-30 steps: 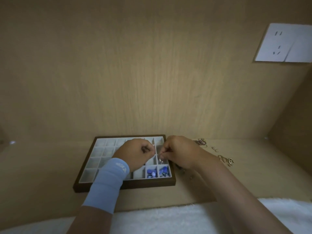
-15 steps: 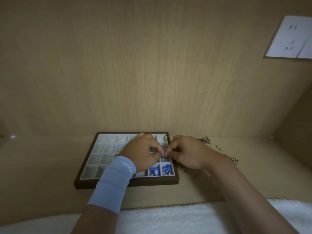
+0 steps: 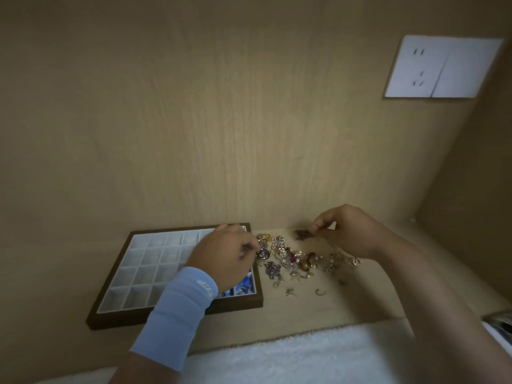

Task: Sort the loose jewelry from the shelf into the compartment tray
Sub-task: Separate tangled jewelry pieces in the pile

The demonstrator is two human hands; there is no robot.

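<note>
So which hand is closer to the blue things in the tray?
Left. The left hand is just above the blue pieces in the tray; the right hand is off beside the tray, pinching a dark piece over the loose jewelry.

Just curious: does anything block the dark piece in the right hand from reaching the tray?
The left hand covers the brown compartment tray's right cells; the loose jewelry heap lies between it and the small dark piece.

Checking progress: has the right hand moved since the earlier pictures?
Yes. The right hand left the tray and went right; it now pinches a dark piece above the loose jewelry.
</note>
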